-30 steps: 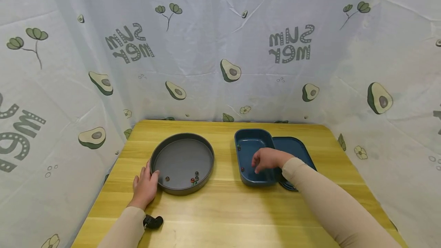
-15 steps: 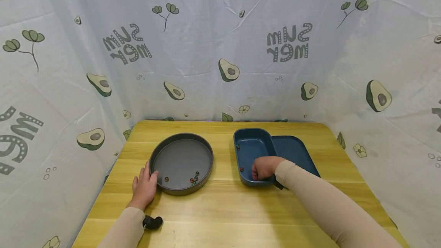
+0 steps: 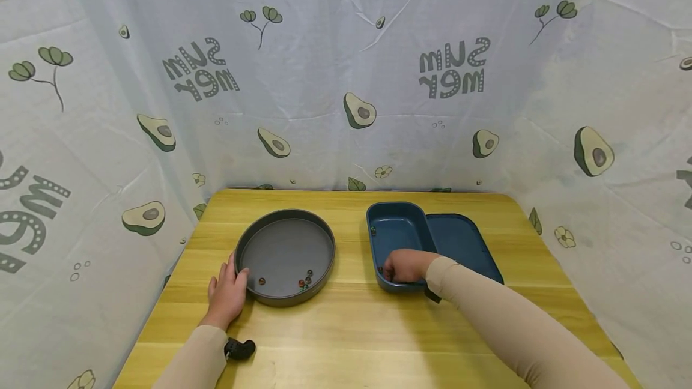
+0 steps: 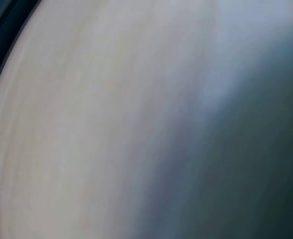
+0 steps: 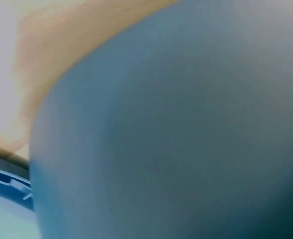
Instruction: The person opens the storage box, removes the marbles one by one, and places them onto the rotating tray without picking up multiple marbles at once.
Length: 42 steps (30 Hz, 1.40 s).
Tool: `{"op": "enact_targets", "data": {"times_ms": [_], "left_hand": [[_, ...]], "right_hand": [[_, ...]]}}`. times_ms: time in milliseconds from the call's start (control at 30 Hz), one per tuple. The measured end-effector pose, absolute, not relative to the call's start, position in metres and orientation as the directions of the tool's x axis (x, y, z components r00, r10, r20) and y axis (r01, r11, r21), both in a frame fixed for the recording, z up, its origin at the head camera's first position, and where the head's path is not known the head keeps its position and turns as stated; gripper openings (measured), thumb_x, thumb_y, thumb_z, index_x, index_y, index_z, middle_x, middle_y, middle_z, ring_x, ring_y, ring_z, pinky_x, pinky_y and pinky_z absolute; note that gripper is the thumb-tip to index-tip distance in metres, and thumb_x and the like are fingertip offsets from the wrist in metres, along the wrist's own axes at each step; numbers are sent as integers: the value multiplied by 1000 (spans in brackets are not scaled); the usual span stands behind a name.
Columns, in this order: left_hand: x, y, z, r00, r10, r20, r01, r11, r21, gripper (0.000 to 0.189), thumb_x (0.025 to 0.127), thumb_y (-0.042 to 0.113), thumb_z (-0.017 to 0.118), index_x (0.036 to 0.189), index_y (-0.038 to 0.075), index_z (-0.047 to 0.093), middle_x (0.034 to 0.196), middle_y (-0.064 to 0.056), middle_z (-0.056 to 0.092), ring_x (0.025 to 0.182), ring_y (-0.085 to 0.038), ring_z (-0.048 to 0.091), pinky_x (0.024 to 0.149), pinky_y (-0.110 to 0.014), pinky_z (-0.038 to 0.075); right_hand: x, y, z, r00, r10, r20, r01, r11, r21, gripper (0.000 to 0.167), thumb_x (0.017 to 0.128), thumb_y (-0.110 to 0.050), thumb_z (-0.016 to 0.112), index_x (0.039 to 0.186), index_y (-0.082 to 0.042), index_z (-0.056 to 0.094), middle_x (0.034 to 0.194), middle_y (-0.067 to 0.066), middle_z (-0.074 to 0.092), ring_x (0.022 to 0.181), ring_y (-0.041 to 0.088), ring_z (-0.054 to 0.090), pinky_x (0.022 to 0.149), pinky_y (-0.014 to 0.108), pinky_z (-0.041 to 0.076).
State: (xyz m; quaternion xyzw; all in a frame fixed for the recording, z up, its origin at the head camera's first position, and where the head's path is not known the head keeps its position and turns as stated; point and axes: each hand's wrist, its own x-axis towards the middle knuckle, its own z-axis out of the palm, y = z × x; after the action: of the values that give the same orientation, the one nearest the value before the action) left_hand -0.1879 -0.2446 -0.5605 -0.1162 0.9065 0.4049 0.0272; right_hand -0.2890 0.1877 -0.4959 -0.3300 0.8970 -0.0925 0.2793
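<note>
My left hand [image 3: 227, 296] rests against the left side of a round grey cake pan [image 3: 286, 239], its fingers extended along the outside and thumb at the rim. Several glass marbles [image 3: 301, 283] lie on the pan's floor near its front. My right hand [image 3: 406, 265] reaches down into a blue rectangular box [image 3: 386, 286], knuckles bent. Close beside its fingers is a dark marble [image 3: 381, 269] at the box's left wall. Further back along that wall are a couple of small marbles [image 3: 373, 230]. The right fingertips are hidden, so I cannot tell whether they pinch anything.
A flat blue lid [image 3: 462, 242] lies to the right of the box, partly behind the right forearm. Everything stands on a wooden table [image 3: 335, 341]. A printed white curtain [image 3: 303, 107] surrounds its back and sides. Both wrist views are mostly blurred close surfaces.
My right hand has gone down into the box from above its middle, then moved left toward the marble by the wall. The left hand and the pan stay in place.
</note>
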Motion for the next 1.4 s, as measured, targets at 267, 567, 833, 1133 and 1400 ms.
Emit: {"op": "enact_targets", "data": {"times_ms": [267, 567, 833, 1133, 1400], "left_hand": [[-188, -244, -560, -972, -187, -140, -229, 645, 730, 70, 114, 38, 30, 171, 8, 2, 174, -29, 9, 163, -47, -1, 127, -66, -12], [-187, -244, -561, -973, -185, -137, -226, 652, 724, 70, 114, 37, 30, 171, 8, 1, 174, -29, 9, 163, -47, -1, 127, -67, -12], [-187, -244, -561, -973, -184, -137, -224, 648, 728, 70, 114, 38, 30, 171, 9, 1, 174, -29, 9, 163, -47, -1, 127, -67, -12], [-187, -245, -561, -972, -189, -137, -228, 647, 728, 70, 114, 37, 31, 171, 9, 2, 175, -29, 9, 163, -47, -1, 128, -66, -12], [-188, -246, -562, -972, -189, -137, -228, 645, 729, 70, 114, 38, 31, 171, 8, 2, 174, -29, 9, 163, -47, 0, 127, -67, -12]], "right_hand": [[-288, 187, -505, -662, -630, -407, -483, 773, -411, 17, 94, 0, 71, 92, -16, 75, 88, -7, 71, 78, 7, 56, 76, 28, 52], [-287, 186, -508, -710, -595, -378, -443, 793, -418, 18, 92, 1, 72, 96, -17, 75, 85, -7, 70, 76, 7, 57, 74, 27, 52], [-290, 188, -503, -733, -574, -366, -403, 799, -447, 11, 95, -6, 75, 100, -16, 78, 92, -3, 73, 83, 8, 62, 77, 30, 55], [-294, 191, -495, -767, -537, -352, -336, 803, -492, 11, 96, -6, 74, 101, -15, 76, 92, -6, 71, 82, 11, 59, 78, 31, 55], [-299, 194, -488, -790, -513, -336, -288, 794, -536, 10, 97, -7, 74, 102, -14, 77, 91, -5, 71, 81, 13, 59, 77, 31, 54]]}}
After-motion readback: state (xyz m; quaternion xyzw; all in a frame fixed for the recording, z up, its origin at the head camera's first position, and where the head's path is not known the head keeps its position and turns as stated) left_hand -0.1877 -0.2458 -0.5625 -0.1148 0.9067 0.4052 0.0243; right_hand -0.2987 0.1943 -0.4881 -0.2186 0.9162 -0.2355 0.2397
